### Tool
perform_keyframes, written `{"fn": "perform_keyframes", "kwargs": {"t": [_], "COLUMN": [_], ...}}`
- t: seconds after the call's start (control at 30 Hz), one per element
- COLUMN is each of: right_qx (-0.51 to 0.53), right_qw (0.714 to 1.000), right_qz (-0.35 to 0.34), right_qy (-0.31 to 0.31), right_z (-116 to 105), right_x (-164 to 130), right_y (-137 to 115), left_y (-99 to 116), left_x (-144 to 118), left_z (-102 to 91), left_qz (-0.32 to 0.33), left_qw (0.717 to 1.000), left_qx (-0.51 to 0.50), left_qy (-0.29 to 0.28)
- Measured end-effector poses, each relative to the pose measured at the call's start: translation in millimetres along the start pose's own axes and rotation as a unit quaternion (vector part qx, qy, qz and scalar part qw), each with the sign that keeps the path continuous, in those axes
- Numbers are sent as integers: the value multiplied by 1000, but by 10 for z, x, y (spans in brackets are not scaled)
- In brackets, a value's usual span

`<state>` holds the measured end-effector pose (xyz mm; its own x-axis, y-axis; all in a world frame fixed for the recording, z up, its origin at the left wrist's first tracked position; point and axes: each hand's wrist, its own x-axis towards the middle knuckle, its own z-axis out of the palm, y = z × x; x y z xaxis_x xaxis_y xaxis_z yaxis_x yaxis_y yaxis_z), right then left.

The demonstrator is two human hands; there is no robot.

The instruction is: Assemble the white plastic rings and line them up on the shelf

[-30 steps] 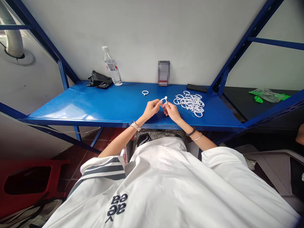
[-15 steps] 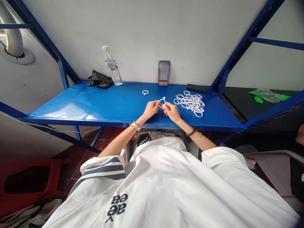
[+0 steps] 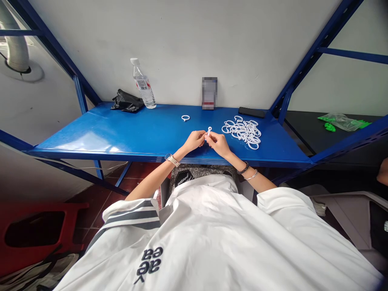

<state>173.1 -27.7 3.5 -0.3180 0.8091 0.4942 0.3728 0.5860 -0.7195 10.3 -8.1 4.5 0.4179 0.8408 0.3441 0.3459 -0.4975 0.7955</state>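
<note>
Head view: both hands, left hand and right hand, pinch a small white plastic ring, knob end pointing up, away from the person.

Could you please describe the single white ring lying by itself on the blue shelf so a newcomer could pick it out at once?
Start at the blue shelf and find the water bottle by the wall. Right of it, ahead of the left hand, lies the lone ring. Unlike the heaped pile of rings, it lies alone, untouched.
</note>
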Motion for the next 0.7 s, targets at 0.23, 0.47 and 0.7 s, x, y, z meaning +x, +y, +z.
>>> {"fn": "perform_keyframes", "kwargs": {"t": [0.23, 0.47, 0.7], "right_qx": [-14, -3, 24], "right_qw": [1000, 1000, 999], "right_qz": [3, 0, 19], "right_qy": [-5, 0, 28], "right_z": [0, -2, -14], "right_x": [-4, -6, -14], "right_y": [-20, -33, -30], "left_y": [2, 22, 25], "left_x": [-9, -17, -10], "left_z": [6, 6, 3], "left_qz": [23, 13, 12], "left_qw": [999, 999, 997], "left_qx": [-20, -39, -65], "left_qy": [-10, -8, 45]}}
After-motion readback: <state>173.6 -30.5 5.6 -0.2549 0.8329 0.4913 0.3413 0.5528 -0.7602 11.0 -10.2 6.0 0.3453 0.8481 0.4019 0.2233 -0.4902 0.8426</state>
